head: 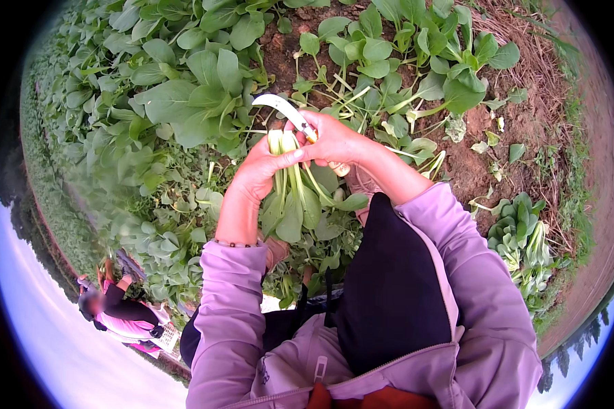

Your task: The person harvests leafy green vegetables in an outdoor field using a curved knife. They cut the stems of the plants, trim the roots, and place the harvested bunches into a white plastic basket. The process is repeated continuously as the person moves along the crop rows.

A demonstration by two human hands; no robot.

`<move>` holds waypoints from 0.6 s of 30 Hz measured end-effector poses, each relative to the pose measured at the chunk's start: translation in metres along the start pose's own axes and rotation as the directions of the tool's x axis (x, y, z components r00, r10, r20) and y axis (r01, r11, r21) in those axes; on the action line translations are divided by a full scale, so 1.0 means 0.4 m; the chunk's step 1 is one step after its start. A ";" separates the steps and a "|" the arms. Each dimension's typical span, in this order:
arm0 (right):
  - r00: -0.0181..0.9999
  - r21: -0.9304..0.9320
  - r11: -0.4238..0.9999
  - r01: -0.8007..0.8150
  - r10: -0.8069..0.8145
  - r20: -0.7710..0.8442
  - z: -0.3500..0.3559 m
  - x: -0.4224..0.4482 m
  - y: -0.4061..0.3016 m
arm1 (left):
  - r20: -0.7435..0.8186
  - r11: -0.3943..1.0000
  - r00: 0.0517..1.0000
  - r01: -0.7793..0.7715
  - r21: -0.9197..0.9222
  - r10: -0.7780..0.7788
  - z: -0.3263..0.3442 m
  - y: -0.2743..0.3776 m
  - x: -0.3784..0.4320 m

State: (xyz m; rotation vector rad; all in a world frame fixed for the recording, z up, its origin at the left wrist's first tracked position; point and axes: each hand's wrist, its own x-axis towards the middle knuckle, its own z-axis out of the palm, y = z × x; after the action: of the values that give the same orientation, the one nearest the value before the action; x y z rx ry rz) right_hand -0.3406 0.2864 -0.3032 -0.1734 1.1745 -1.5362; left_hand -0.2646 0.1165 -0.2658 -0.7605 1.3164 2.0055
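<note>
My left hand is closed around a leafy green plant, probably a pak choi. Its pale stem base points up and its leaves hang down. In my right hand is a small sickle with a curved steel blade and a wooden handle. The blade curves away to the upper left, above the cut stem end and apart from it. My right thumb lies across the stems near their base. The fingers behind the plant are partly hidden.
Rows of leafy greens grow ahead and to the left. Loose leaves and stalks lie on the brown soil. Several harvested heads are piled at the right, beside dry straw. Another person crouches at the lower left.
</note>
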 end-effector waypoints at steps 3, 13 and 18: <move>1.000 0.105 0.994 0.005 -0.002 -0.028 -0.003 0.004 0.003 | 0.035 0.948 0.999 0.045 -0.314 -0.035 -0.014 0.002 -0.008; 0.970 -0.529 0.813 0.243 -0.196 0.144 -0.015 0.011 0.022 | -0.058 0.877 0.985 0.119 -0.466 -0.164 -0.043 -0.069 -0.002; 0.981 -0.505 0.841 0.192 -0.177 0.079 0.006 0.011 0.032 | -0.111 0.849 0.977 0.101 -0.519 -0.184 -0.042 -0.086 -0.005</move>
State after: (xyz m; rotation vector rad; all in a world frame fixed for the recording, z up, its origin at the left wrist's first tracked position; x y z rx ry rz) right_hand -0.3322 0.2832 -0.3137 -0.6816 1.5628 -1.3438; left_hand -0.2352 0.1113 -0.2898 -1.2444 0.7650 2.2299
